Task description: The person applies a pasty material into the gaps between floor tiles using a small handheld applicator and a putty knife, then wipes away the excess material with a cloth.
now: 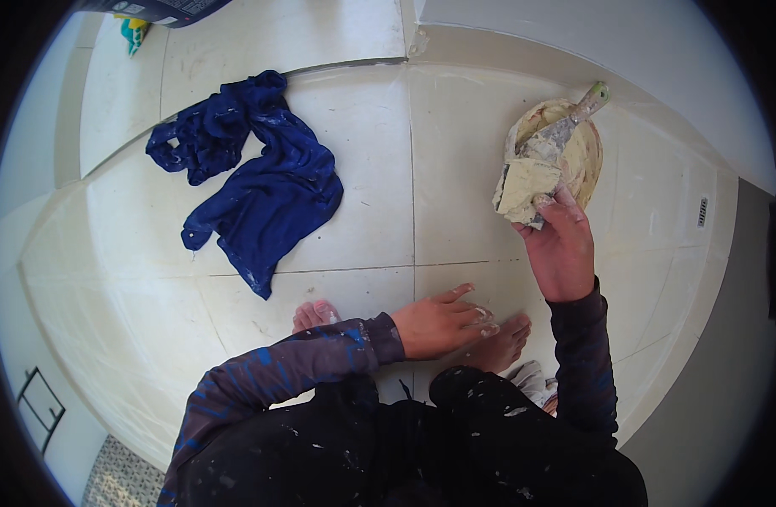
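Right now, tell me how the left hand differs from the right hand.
The left hand holds nothing; the right hand grips a putty-covered flat tool. The left hand points toward the person's right; the right hand reaches away from the body. Both have pale smears.

Right fingers [559, 213] grip putty-laden tool [525, 188]; blue cloth [293, 188] on tiles [375, 186].

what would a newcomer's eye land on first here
A crumpled dark blue cloth stands out on the pale tiled floor, left of centre. Toward the upper right, the right hand holds a flat, paste-coated tool at a round tub, a green-ended scraper jutting past its far rim.
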The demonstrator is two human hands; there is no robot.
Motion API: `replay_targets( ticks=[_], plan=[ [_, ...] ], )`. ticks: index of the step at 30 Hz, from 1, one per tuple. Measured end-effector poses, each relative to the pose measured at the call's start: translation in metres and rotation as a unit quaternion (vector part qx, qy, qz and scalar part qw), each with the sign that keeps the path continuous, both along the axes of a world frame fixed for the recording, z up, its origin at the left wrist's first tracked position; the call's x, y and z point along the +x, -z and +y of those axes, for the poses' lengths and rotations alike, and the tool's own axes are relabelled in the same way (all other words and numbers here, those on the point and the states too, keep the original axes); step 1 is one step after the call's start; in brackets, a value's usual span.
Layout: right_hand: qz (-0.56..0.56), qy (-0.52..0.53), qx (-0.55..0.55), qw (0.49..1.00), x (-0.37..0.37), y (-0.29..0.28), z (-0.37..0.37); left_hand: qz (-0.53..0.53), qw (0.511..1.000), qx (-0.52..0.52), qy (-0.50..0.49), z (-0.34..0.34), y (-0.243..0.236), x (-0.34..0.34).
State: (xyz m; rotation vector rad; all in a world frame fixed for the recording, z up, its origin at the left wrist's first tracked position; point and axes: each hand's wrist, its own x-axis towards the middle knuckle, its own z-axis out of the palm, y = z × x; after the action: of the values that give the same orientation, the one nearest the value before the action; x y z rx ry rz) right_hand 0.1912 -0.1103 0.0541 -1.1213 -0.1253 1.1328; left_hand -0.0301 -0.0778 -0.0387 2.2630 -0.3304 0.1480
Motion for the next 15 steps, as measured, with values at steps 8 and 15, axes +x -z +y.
replay_targets(
  ticks=[8,15],
  plan=[
    [-0.489,-0.174,-0.087,0.850,-0.006,0.029,0.083,0.050,0.944,0.197,-0.259,0.146,0.003,0.007],
    [-0.836,-0.184,0.019,0.517,-0.016,0.078,0.136,0.119,0.857,0.353,-0.357,0.195,0.005,-0.020]
  ],
)
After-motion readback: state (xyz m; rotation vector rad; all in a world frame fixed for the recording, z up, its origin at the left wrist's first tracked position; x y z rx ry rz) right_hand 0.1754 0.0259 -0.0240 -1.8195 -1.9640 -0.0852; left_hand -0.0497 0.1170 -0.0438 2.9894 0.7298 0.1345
